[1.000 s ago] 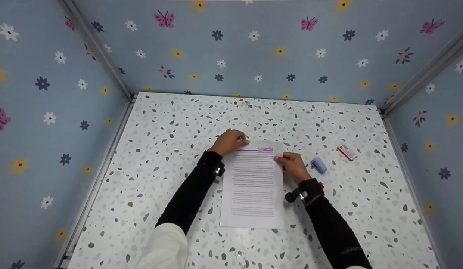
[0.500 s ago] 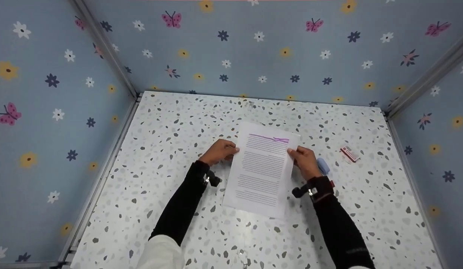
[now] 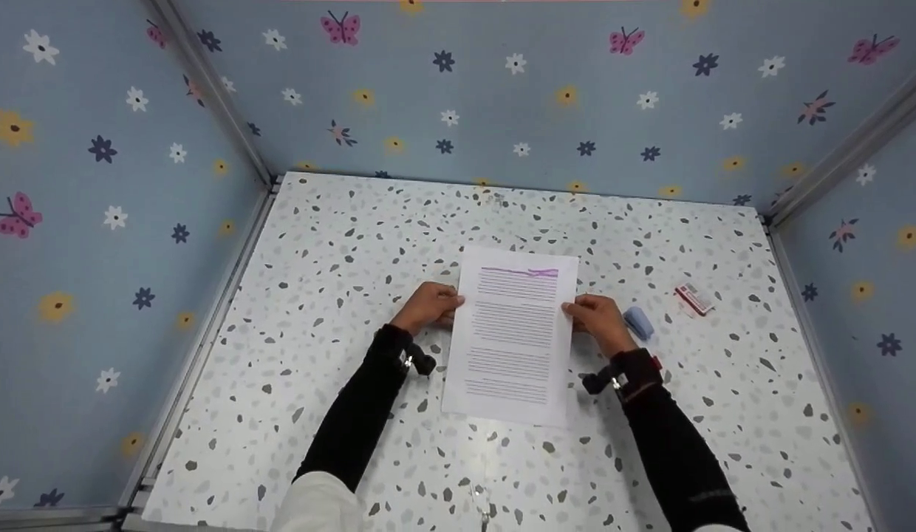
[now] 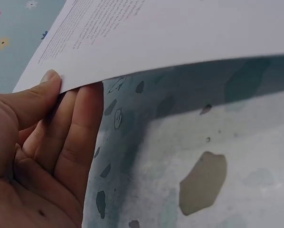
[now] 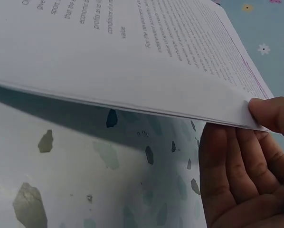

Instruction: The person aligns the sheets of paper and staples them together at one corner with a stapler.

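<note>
White printed sheets (image 3: 515, 336) hang lifted off the speckled table (image 3: 340, 244), pinched by left hand (image 3: 428, 307) and right hand (image 3: 597, 319); stapler (image 3: 638, 323) untouched.

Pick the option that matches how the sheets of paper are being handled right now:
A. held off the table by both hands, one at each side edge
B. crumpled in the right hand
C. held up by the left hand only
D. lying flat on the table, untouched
A: the left hand and the right hand each pinch a side edge of the paper, and both wrist views show its shadow on the table below.
</note>
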`<state>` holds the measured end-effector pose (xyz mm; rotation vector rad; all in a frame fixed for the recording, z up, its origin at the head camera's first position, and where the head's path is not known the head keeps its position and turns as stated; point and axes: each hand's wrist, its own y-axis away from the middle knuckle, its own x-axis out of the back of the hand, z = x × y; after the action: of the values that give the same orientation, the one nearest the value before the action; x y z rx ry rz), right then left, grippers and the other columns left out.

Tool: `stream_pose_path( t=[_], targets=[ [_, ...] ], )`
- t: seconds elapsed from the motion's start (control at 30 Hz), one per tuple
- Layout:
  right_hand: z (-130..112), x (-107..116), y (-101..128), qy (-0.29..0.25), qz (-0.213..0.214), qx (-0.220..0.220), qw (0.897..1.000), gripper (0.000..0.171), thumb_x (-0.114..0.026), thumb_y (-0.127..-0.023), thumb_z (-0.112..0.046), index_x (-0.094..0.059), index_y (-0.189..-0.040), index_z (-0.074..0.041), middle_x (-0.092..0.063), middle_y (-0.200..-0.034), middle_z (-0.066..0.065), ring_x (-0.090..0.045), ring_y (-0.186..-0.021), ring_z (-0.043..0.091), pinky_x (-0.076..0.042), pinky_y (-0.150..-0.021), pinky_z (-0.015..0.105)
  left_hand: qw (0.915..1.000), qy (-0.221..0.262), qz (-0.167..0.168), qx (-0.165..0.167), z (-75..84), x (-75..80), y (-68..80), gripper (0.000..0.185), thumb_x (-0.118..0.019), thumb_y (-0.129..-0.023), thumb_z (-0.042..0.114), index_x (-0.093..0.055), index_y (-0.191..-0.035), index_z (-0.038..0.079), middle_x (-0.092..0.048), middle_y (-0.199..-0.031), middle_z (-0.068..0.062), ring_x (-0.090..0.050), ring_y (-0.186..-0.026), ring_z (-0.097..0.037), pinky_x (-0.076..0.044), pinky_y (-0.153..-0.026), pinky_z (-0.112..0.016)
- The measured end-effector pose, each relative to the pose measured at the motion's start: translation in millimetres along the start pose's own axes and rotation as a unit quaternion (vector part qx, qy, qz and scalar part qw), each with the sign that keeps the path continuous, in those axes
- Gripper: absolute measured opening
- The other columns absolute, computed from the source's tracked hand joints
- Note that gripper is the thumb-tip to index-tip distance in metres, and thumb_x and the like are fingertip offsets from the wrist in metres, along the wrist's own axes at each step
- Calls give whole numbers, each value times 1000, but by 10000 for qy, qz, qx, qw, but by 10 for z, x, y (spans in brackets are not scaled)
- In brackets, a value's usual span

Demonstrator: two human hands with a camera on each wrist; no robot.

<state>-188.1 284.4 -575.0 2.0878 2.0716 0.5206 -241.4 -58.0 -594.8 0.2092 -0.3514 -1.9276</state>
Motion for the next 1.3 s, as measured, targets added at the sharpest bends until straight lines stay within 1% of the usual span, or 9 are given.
stream_pose_path(
  t=[0.07,0.17,0.33,0.53,0.73,0.93,1.17,1.27,1.3],
  targets=[
    [-10,-5,-19,92,80,44,9999,24,-72,-96,-16,-64,-101,6,-69,-95,12,-70,-82,20,-57,-73,31,9999,-43,34,103,31,8,4,14,-70,-97,9,-71,-97,-4,-71,-82,-9,-69,-70,-14,-59,-68,-30],
    [-46,-29,-64,282,210,68,9994,29,-72,-96,-18,-66,-107,8,-69,-94,13,-69,-80,19,-57,-73,31,9994,-167,219,208,77,33,2,16,-72,-96,13,-74,-101,-3,-72,-85,-10,-70,-72,-15,-59,-70,-32],
    [-88,-78,-121,672,509,-5,9964,29,-73,-95,-21,-69,-108,5,-69,-94,13,-70,-75,19,-58,-69,31,9973,-507,503,184,123,69,-3,21,-74,-95,19,-77,-103,0,-75,-87,-14,-72,-73,-19,-59,-72,-38],
    [-50,-132,-170,1188,675,123,9905,28,-72,-95,-21,-71,-107,5,-72,-98,17,-71,-75,20,-57,-66,30,9909,-1117,723,212,93,74,-29,21,-76,-93,23,-78,-97,3,-74,-77,-11,-70,-64,-18,-55,-60,-33],
    [23,-174,-206,1883,880,303,9777,27,-74,-93,-24,-73,-100,2,-70,-82,10,-63,-65,16,-50,-58,27,9810,-1709,896,207,36,39,-20,22,-77,-92,23,-78,-94,1,-72,-71,-9,-68,-56,-17,-50,-51,-28],
    [56,-191,-177,2413,1056,371,9640,24,-74,-92,-24,-73,-94,0,-65,-71,6,-59,-58,17,-45,-53,29,9748,-1973,969,366,-32,-9,-24,18,-78,-92,22,-77,-88,4,-72,-71,-5,-67,-56,-14,-48,-50,-24],
    [86,-165,-177,2874,1179,729,9477,24,-74,-92,-22,-75,-93,2,-66,-74,7,-58,-61,19,-44,-56,29,9678,-2283,953,462,-43,-23,-68,18,-77,-93,23,-76,-81,9,-71,-70,-3,-66,-56,-13,-43,-50,-24],
    [65,-159,-182,3054,1241,762,9410,27,-74,-93,-24,-75,-98,3,-68,-81,12,-61,-67,24,-47,-60,33,9638,-2479,930,311,-32,-35,-87,20,-75,-94,25,-75,-80,10,-71,-68,-2,-65,-56,-14,-44,-51,-26],
    [56,-156,-178,3124,1258,759,9385,29,-73,-93,-25,-75,-101,3,-69,-84,14,-62,-70,25,-48,-63,35,9609,-2611,910,154,-32,-42,-85,21,-74,-94,25,-75,-80,10,-70,-68,-3,-65,-56,-15,-44,-52,-27]
  ],
)
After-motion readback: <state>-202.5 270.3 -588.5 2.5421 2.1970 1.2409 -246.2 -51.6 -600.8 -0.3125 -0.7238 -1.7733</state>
